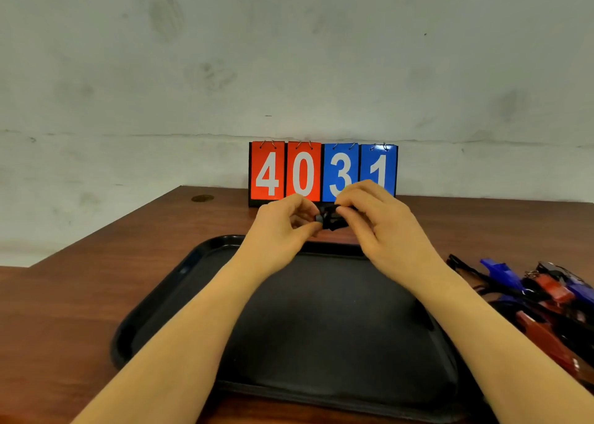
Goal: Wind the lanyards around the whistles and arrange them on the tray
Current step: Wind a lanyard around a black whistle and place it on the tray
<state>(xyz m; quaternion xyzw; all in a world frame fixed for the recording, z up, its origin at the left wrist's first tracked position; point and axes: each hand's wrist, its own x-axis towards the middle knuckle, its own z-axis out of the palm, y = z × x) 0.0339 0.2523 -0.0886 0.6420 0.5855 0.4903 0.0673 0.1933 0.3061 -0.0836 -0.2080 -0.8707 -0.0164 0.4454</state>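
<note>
Above the far rim of the black tray (167, 298), held up between both hands: a small black whistle (329, 219), partly hidden by fingers, lanyard not clearly made out. Left hand (283, 227) on the whistle's left end, thumb and forefinger curled and pinched on it, remaining fingers folded under. Right hand (379, 221) on the whistle's right side, fingertips (342, 211) bent in and pinching its top, back of the hand turned up toward the camera. Both forearms stretched over the tray from its near edge, crossing its dark inner surface.

Right of the tray, on the brown wooden table (64, 311): a tangled pile of whistles and lanyards (543, 301), blue, red and black pieces jumbled together, running off the right edge of view. Exact count impossible to tell.

Behind the tray, at the back of the table against the pale wall (289, 54): a flip scoreboard (323, 173), two red cards reading 4 and 0, two blue cards reading 3 and 1, lower parts of the blue cards covered by the right hand. Behind and left of the tray, near the table's back corner: a small round dark fitting (202, 198) set in the tabletop.
</note>
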